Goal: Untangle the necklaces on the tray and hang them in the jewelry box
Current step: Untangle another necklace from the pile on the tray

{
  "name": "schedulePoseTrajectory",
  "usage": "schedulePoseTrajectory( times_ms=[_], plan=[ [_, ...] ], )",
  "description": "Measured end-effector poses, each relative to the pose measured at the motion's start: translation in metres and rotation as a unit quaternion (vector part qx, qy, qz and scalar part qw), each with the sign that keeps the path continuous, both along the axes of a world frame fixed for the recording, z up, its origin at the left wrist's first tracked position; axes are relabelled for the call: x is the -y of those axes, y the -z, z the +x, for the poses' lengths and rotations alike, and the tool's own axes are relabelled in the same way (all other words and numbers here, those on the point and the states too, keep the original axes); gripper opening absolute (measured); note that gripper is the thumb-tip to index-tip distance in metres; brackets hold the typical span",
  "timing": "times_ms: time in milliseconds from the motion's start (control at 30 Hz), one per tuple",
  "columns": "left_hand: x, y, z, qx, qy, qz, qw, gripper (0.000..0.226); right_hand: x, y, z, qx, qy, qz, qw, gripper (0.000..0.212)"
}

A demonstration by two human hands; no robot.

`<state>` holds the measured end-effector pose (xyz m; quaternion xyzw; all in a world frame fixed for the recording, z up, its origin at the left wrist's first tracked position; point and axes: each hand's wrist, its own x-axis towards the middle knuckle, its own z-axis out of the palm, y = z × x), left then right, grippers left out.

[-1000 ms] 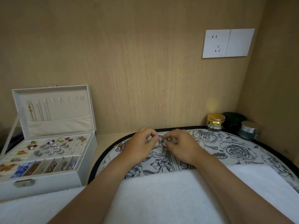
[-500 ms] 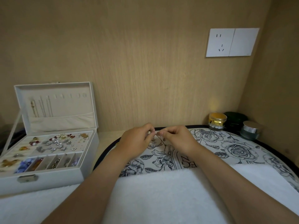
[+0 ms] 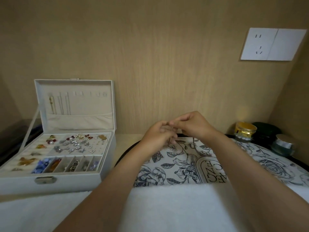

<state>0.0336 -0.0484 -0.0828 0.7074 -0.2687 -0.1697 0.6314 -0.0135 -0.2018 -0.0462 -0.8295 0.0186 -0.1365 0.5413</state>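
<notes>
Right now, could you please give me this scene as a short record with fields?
Hands: left hand and right hand meet above the tray, both pinching a thin necklace
Necklace: one strand dangles toward the tray
Box: jewelry box open, left of the tray, lid upright
Lid: hung chains on the left hooks; right hooks bare
Far right: gold jar and two darker jars by the tray's rim
Front: white towel
</notes>
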Motion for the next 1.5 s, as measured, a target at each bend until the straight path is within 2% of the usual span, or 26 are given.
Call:
schedulePoseTrajectory(
  times_ms=[67,133,233,333,667,867,1000,1133,1300,1367,1500],
  plan=[
    [-0.002,0.0,0.003,-0.012,-0.023,-0.004,1.0,0.024,0.0,0.006,0.007,-0.006,-0.007,0.009,1.0,0.028],
    [-0.006,0.001,0.008,0.03,-0.057,0.036,0.997,0.02,0.0,0.015,0.011,-0.022,-0.011,-0.004,1.0,0.035],
    [-0.01,0.003,0.013,0.1,-0.078,0.068,0.99,0.013,-0.001,0.022,0.013,-0.039,0.007,-0.021,0.999,0.029],
    [-0.01,0.005,0.015,0.121,-0.091,0.063,0.986,0.01,-0.002,0.024,0.013,-0.033,0.02,-0.007,0.999,0.025],
    [-0.013,0.016,0.018,0.095,-0.082,0.052,0.991,0.012,-0.006,0.045,0.014,-0.006,0.002,-0.012,1.0,0.03],
    [-0.014,0.023,0.017,0.053,-0.082,0.028,0.995,0.019,-0.004,0.047,0.016,-0.026,-0.032,-0.007,0.999,0.029],
    [-0.011,0.017,0.017,0.056,-0.094,0.023,0.994,0.022,-0.001,0.04,0.015,-0.004,-0.049,0.008,0.999,0.021],
    [-0.008,0.016,0.011,0.061,-0.111,0.038,0.991,0.023,0.0,0.04,0.014,0.016,-0.045,-0.02,0.999,0.011],
    [-0.003,0.01,0.004,0.077,-0.14,0.049,0.986,0.023,-0.004,0.04,0.013,0.039,-0.019,-0.052,0.998,0.013],
    [-0.005,0.008,-0.001,0.079,-0.154,0.052,0.983,0.021,-0.007,0.038,0.011,0.048,-0.02,-0.043,0.998,0.018],
    [-0.008,-0.002,-0.01,0.067,-0.149,0.044,0.986,0.023,0.002,0.024,0.006,0.035,-0.064,-0.011,0.997,0.007]
  ],
)
